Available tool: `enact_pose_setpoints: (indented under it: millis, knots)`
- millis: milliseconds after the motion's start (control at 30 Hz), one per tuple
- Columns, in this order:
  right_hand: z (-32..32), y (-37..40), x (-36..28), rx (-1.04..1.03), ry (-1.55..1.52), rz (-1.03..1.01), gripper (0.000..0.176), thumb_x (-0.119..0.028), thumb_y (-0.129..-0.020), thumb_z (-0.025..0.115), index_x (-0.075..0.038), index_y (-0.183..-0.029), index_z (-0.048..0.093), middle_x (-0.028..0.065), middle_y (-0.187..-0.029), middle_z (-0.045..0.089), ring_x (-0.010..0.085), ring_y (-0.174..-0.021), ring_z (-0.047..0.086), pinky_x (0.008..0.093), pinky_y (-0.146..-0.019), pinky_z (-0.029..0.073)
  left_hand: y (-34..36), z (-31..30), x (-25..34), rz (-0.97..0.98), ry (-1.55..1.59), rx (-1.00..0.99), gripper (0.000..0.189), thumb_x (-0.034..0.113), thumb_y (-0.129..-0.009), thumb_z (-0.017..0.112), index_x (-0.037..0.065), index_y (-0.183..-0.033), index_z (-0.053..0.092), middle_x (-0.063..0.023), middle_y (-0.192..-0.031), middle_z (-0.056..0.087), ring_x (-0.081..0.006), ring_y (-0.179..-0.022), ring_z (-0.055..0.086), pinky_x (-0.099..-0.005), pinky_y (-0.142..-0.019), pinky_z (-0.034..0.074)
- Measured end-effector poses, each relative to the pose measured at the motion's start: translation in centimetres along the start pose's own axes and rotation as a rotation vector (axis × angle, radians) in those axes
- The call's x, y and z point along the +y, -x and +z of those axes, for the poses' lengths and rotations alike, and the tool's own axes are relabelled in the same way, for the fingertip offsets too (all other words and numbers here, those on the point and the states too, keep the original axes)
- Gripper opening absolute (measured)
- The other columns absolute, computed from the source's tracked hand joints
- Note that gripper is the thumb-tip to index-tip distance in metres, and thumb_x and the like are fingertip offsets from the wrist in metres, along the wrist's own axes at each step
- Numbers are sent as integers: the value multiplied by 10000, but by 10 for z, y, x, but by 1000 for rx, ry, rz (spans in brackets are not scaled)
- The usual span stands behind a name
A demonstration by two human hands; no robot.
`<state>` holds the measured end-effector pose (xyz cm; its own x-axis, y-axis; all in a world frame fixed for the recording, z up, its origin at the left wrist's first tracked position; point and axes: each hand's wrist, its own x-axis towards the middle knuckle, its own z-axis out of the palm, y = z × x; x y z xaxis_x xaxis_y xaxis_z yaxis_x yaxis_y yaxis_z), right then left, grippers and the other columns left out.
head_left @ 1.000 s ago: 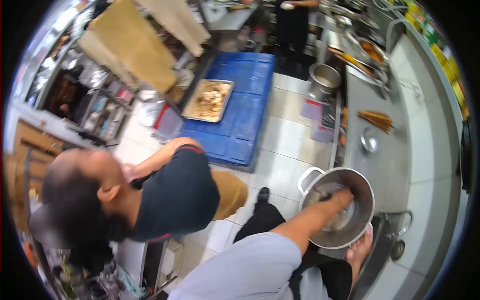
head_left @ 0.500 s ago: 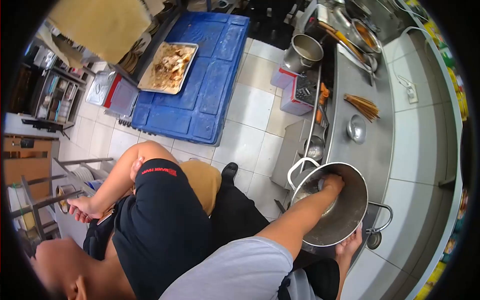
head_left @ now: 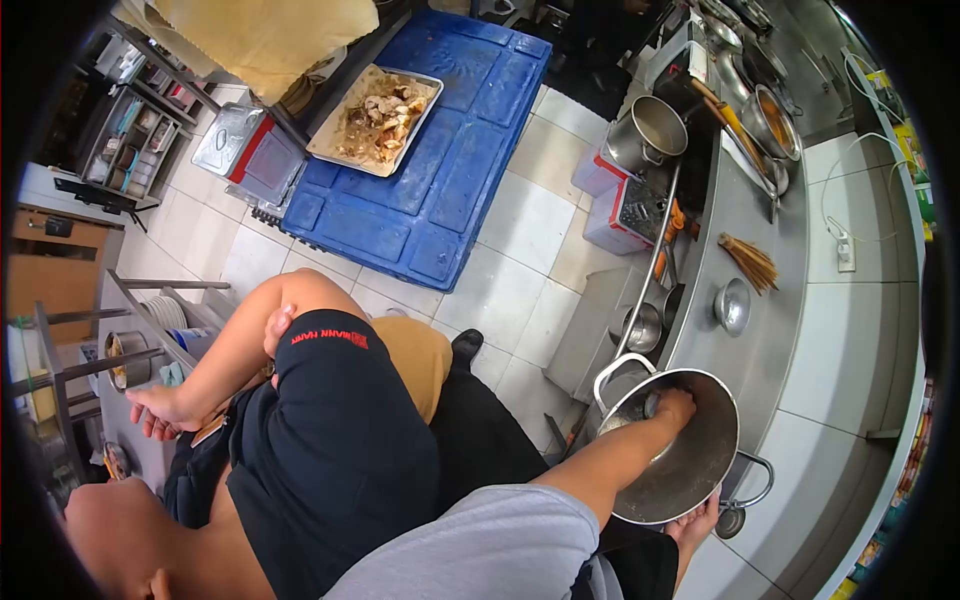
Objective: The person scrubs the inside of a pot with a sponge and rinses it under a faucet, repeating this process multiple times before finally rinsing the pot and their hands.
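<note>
A large deep metal pot (head_left: 690, 470) is tilted with its mouth toward me at the near end of the steel counter. My left hand (head_left: 675, 406) reaches inside it, fingers curled in near the inner wall. A small greyish piece (head_left: 651, 404) shows beside those fingers; I cannot tell what it is. My right hand (head_left: 695, 522) grips the pot from outside, just under the near right rim, close to the looped metal handle (head_left: 752, 480). A second, pale handle (head_left: 618, 372) sticks out on the far left side.
A small metal bowl (head_left: 732, 306) and a bundle of thin sticks (head_left: 748, 263) lie along the counter (head_left: 690, 330). Another person in a dark shirt (head_left: 330, 430) is close on the left. Beyond, a tray of food (head_left: 336, 150) rests on a blue surface (head_left: 420, 215).
The whole view has shifted, so the counter, pot and blue surface sit farther right. My left hand stays inside the pot, and my right hand stays at its rim.
</note>
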<state>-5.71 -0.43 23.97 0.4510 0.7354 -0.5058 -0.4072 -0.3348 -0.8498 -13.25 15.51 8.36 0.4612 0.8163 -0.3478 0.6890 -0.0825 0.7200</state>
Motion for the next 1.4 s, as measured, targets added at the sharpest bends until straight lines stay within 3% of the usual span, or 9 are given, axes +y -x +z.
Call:
enact_pose_setpoints:
  millis: [800, 967, 1000, 1033, 1067, 1133, 1233, 1267, 1400]
  knots:
    - [-26, -13, -1, -202, -68, 63, 196, -272, -1046, 424, -151, -986, 567, -100, -513, 325, 26, -354, 291, 201, -280, 259, -11, 25, 0, 60, -182, 110, 272, 152, -926, 535, 137, -1100, 744, -78, -1193, 692, -270, -1105, 665, -465, -861, 567]
    - [-49, -20, 0, -219, -82, 159, 287, -412, -1009, 504, -142, -1050, 592, -63, -660, 516, 18, -396, 327, 178, -319, 240, -14, 34, -2, 76, -227, 135, 222, 151, -892, 578, 135, -1001, 772, -86, -1080, 730, -257, -1029, 698, -401, -791, 576]
    - [-27, -6, -11, -126, -26, 188, 317, -420, -1017, 481, -121, -1079, 566, -79, -604, 450, 41, -441, 401, 209, -376, 347, -13, 35, 0, 81, -266, 99, 218, 153, -884, 586, 132, -991, 774, -78, -1057, 735, -263, -1046, 689, -430, -800, 574]
    - [22, 19, -19, 237, 160, 61, 379, -448, -991, 517, -108, -1141, 595, -21, -843, 587, 109, -713, 570, 285, -632, 496, -9, 32, 3, 109, -307, 56, 213, 156, -875, 595, 129, -981, 777, -69, -1034, 741, -270, -1063, 680, -459, -808, 572]
    - [11, 15, -28, 101, 234, 104, 401, -453, -968, 555, -104, -1161, 587, 12, -1026, 587, 150, -921, 564, 321, -796, 466, 9, 17, 6, 196, -381, 105, 197, 141, -861, 600, 133, -945, 779, -77, -970, 745, -259, -1043, 686, -409, -778, 577]
    - [-11, -16, -48, -199, 859, -82, 399, -427, -934, 630, -111, -1153, 521, -9, -954, 533, 93, -846, 499, 260, -701, 406, 0, 24, 1, 312, -436, 40, 180, 168, -848, 635, 136, -954, 777, -121, -1064, 702, -286, -1006, 691, -410, -768, 576]
    - [-2, -49, -47, -259, 864, -381, 664, -195, -823, 761, -52, -1389, 444, 157, -1242, 592, 252, -1147, 577, 368, -983, 460, 5, 26, 6, 332, -476, 27, 209, 157, -855, 593, 85, -970, 753, -187, -1160, 652, -312, -1001, 690, -433, -815, 564]
    - [8, -54, -46, -307, 850, -528, 611, -1, -786, 647, -25, -1376, 491, 164, -1269, 610, 245, -1174, 588, 348, -1008, 451, 7, 28, 6, 372, -530, 33, 224, 159, -868, 581, 73, -999, 740, -191, -1192, 634, -315, -1013, 686, -438, -818, 562]
    - [29, -68, -41, -367, 619, -576, 634, 135, -686, 473, -1, -1294, 596, 167, -1259, 648, 236, -1197, 605, 330, -1039, 437, 20, 25, 9, 482, -573, -96, 283, 153, -904, 539, 46, -1143, 645, -183, -1167, 648, -313, -1050, 674, -451, -901, 531]
